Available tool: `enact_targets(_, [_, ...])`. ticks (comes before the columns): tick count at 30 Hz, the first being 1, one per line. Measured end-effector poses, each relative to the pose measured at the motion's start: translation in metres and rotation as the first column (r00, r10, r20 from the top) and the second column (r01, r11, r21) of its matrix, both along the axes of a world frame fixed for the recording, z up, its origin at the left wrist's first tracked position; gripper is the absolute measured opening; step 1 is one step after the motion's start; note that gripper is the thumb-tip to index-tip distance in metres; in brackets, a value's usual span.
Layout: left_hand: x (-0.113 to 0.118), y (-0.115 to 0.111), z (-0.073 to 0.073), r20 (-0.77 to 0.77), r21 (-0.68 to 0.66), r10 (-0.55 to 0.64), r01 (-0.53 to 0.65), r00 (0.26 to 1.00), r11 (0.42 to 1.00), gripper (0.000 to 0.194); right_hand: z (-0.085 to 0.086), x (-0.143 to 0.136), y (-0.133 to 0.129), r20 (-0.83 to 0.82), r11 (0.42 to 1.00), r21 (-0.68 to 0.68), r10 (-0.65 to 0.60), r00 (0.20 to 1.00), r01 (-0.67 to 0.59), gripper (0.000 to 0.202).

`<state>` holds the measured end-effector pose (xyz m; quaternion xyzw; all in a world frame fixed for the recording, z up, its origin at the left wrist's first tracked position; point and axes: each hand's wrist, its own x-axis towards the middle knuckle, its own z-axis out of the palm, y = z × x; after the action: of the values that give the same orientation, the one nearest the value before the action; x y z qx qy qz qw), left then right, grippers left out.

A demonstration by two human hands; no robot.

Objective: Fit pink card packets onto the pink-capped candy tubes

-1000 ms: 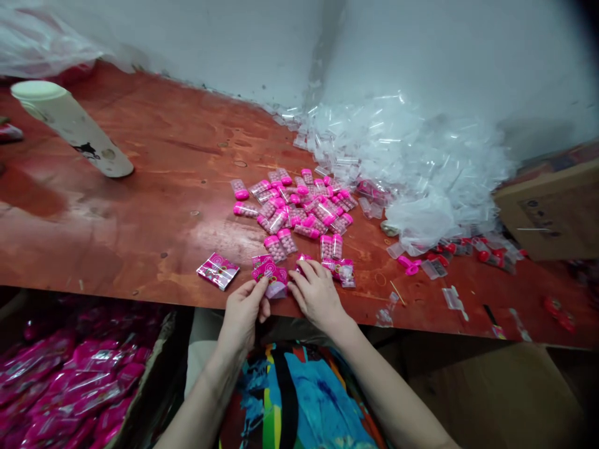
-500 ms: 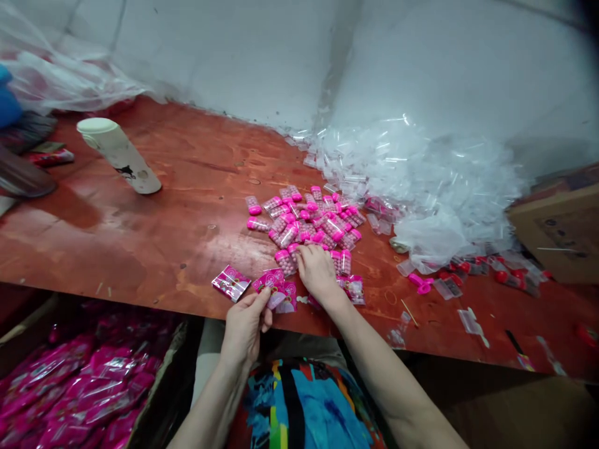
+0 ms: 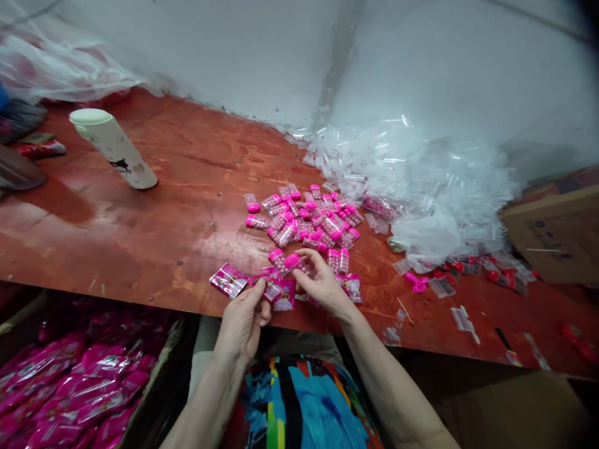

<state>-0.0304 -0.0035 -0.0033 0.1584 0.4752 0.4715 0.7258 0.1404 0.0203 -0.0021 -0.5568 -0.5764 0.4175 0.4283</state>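
Observation:
Near the table's front edge, my left hand (image 3: pixel 244 317) pinches a pink printed packet (image 3: pixel 271 288) between thumb and fingers. My right hand (image 3: pixel 319 280), just to its right, grips a small clear container with a pink cap (image 3: pixel 292 261); pink balls show inside it. Another such container (image 3: pixel 277 258) lies beside it. Behind my hands spreads a pile of pink-capped containers (image 3: pixel 304 218). One flat pink packet (image 3: pixel 228 279) lies left of my left hand, and another (image 3: pixel 352 287) lies right of my right wrist.
A heap of clear plastic containers (image 3: pixel 397 168) covers the back right of the red table (image 3: pixel 187 218). A pale bottle (image 3: pixel 116 149) stands at left. Below left, a box holds many pink packets (image 3: pixel 93 380). A cardboard box (image 3: pixel 552 224) sits at far right.
My right hand has drawn one pink-capped container out of the pile's front, slightly toward me. The packet in my left hand has tilted and shifted slightly up.

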Motion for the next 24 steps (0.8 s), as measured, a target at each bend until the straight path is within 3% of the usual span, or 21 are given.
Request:
enact_targets(2, [0.001,0.002,0.003,0.045,-0.003,0.01,-0.01,0.999,1.0,0.032,0.005,-0.002,-0.013,-0.305,0.978,-0.185,0.039,0.951,-0.1,0.032])
enact_targets(5, [0.004,0.003,0.009,0.088,0.0,0.028,-0.028,0.996,1.0,0.028,0.008,-0.004,-0.027,-0.632,0.927,-0.297,-0.01,0.775,-0.23,0.033])
enact_targets(9, [0.006,0.002,0.017,0.108,-0.036,0.064,-0.061,0.992,0.998,0.026,0.005,-0.004,-0.035,-0.826,0.866,-0.365,-0.131,0.548,-0.343,0.033])
enact_targets(12, [0.007,0.0,0.018,0.106,-0.055,0.07,-0.064,0.992,0.996,0.026,0.003,-0.004,-0.039,-0.865,0.821,-0.401,-0.194,0.462,-0.406,0.041])
enact_targets(15, [0.008,-0.002,0.015,0.101,-0.046,0.053,-0.049,0.993,0.998,0.026,0.005,-0.005,-0.046,-0.846,0.845,-0.411,-0.213,0.489,-0.343,0.038])
enact_targets(18, [0.009,-0.004,0.012,0.096,-0.027,0.041,-0.039,0.995,0.999,0.028,0.008,-0.01,-0.056,-0.738,0.904,-0.392,-0.198,0.645,-0.171,0.033])
enact_targets(21, [0.013,-0.005,0.01,0.09,-0.027,0.046,-0.043,0.995,0.999,0.03,0.006,-0.017,-0.066,-0.553,0.93,-0.363,-0.17,0.815,-0.052,0.045])
enact_targets(24, [0.018,-0.006,0.01,0.08,-0.068,0.055,-0.05,0.995,0.996,0.03,0.001,-0.025,-0.071,-0.444,0.937,-0.348,-0.193,0.875,0.03,0.045])
